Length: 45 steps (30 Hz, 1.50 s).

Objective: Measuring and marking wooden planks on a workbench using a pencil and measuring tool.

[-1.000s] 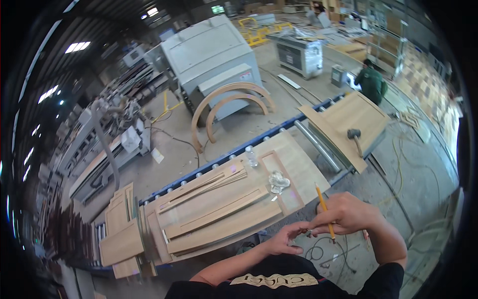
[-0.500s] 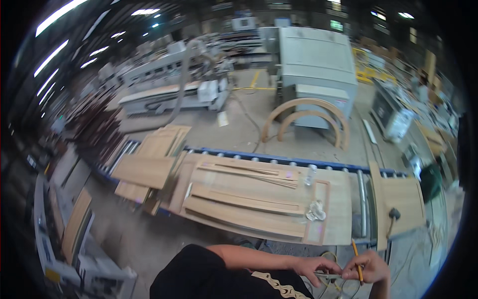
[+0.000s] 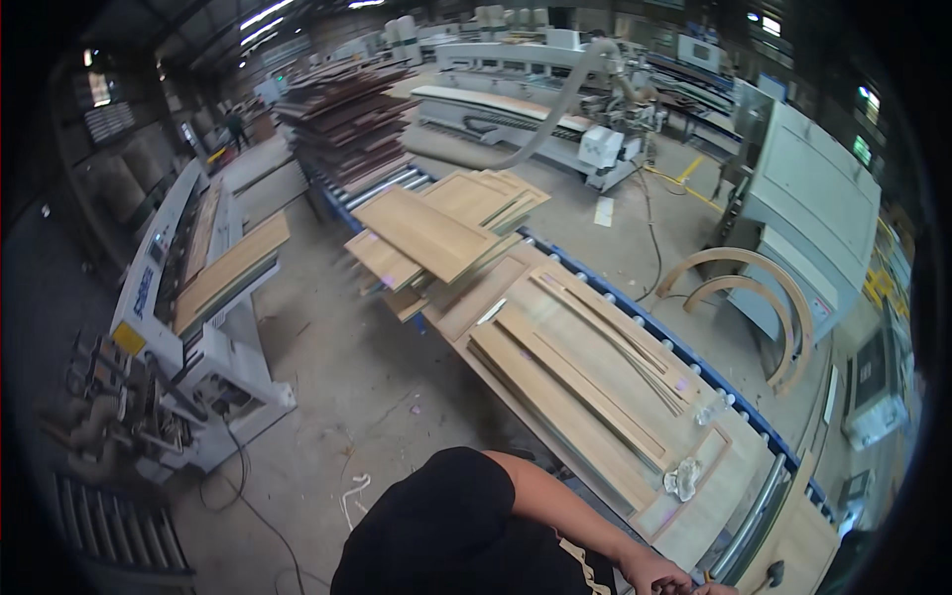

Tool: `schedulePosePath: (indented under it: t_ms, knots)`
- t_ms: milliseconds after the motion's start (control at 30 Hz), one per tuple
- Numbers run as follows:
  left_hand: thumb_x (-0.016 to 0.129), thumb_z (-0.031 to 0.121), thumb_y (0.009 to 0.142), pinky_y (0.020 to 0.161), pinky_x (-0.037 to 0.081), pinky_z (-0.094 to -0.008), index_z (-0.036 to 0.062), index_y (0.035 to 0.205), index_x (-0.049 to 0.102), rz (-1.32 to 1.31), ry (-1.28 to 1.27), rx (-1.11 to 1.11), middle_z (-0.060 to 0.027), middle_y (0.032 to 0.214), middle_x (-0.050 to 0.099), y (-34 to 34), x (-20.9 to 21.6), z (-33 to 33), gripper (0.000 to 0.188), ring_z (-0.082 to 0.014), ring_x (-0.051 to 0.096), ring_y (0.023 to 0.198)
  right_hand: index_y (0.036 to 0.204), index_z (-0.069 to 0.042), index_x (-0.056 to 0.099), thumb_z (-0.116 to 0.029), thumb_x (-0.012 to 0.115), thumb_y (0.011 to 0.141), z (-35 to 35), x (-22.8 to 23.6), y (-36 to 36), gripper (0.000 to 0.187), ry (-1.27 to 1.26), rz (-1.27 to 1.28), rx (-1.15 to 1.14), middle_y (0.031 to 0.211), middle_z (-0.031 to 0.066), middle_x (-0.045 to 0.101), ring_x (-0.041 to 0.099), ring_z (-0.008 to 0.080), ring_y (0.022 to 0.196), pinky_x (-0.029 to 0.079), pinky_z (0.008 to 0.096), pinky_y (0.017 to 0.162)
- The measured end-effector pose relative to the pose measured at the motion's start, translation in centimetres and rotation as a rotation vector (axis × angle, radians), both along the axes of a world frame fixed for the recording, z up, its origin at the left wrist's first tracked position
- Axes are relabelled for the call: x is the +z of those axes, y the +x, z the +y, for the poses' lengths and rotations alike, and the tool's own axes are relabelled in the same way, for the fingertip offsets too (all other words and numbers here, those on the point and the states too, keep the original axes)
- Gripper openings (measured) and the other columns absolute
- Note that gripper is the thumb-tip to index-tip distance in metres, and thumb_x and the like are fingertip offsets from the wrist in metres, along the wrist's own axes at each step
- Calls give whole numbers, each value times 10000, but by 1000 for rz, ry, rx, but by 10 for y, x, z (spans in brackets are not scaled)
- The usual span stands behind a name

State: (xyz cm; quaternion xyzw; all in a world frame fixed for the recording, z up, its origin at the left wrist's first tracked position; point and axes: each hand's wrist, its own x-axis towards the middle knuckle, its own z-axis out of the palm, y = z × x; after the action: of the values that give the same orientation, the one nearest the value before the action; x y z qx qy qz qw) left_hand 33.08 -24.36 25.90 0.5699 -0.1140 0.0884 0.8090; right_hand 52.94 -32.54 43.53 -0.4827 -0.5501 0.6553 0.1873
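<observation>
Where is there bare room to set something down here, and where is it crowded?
Bare: the right end of the pale wooden board, between the crumpled whitish plastic and the shiny metal roller; also grey concrete floor between the white machine at left and that board. Crowded: the board's middle, under thin wooden strips and long framed wooden panels.

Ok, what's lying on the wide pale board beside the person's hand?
On the wide board lie long panels, thin strips, a clear bottle and a crumpled whitish bundle. The surface beneath the panels is covered.
</observation>
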Motion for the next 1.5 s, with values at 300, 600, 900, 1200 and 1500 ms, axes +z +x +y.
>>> schedulePosePath:
  t_ms: [300, 600, 900, 1200, 1500]
  knots:
    - [904, -7, 829, 965, 589, -376, 25, 1456, 544, -97, 36, 154, -80, 1278, 667, -10, -4, 4, 724, -204, 658, 1194, 1176, -63, 586, -480, 644, 1061, 33, -77, 64, 436, 116, -114, -99, 940, 3, 602, 557, 120, 798, 485, 274, 693]
    - [812, 335, 939, 1003, 483, -333, 99, 1424, 571, -60, 73, 511, -21, 1250, 590, -40, 21, 44, 591, -152, 569, 1148, 1335, -15, 638, -402, 783, 962, -36, -219, 88, 556, 124, -406, -319, 1124, 172, 767, 767, 305, 990, 614, 368, 819]
    - [529, 513, 1101, 1056, 568, -459, -40, 1487, 527, -76, 8, 847, -196, 1347, 699, -101, 25, 108, 675, -299, 698, 1241, 974, -28, 752, -292, 730, 962, -133, -364, 50, 265, 69, -727, -592, 772, 135, 749, 747, 233, 739, 555, 384, 687]
    - [485, 489, 1124, 1018, 590, -527, -92, 1379, 581, -20, 15, 874, -294, 1297, 693, -79, 22, 125, 642, -386, 714, 1183, 963, -21, 728, -332, 710, 1002, -185, -358, -7, 314, -215, -749, -706, 803, 139, 747, 741, 236, 758, 550, 368, 690]
    - [477, 489, 1125, 933, 640, -500, -89, 1375, 572, 42, 152, 871, -245, 1206, 730, -36, 67, 166, 637, -394, 751, 1103, 1270, -14, 689, -135, 701, 1005, -12, -214, -57, 291, 437, -290, -955, 1131, 162, 749, 732, 250, 1033, 555, 353, 926]
